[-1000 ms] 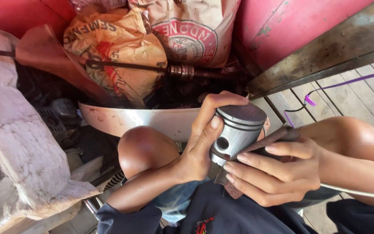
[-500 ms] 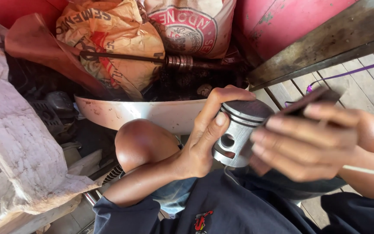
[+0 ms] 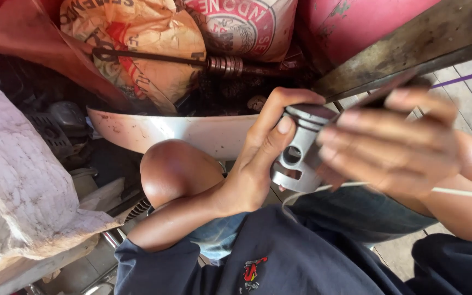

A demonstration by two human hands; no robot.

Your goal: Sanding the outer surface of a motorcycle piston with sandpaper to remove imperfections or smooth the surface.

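The piston (image 3: 299, 155) is sitting between the left hand (image 3: 258, 164) and right hand (image 3: 389, 147). Sacks (image 3: 137, 49) are lying behind the curved panel (image 3: 187, 131).

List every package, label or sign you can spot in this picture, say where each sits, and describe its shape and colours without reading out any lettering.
Tan sack: top left of centre, crumpled woven bag, tan with red and black print, a dark rod lying across it.
White sack: top centre, beside the tan one, bulging, white with a round red and dark emblem.
Shirt emblem: bottom centre, small red and white patch on the person's dark top.
No signs or screens show.
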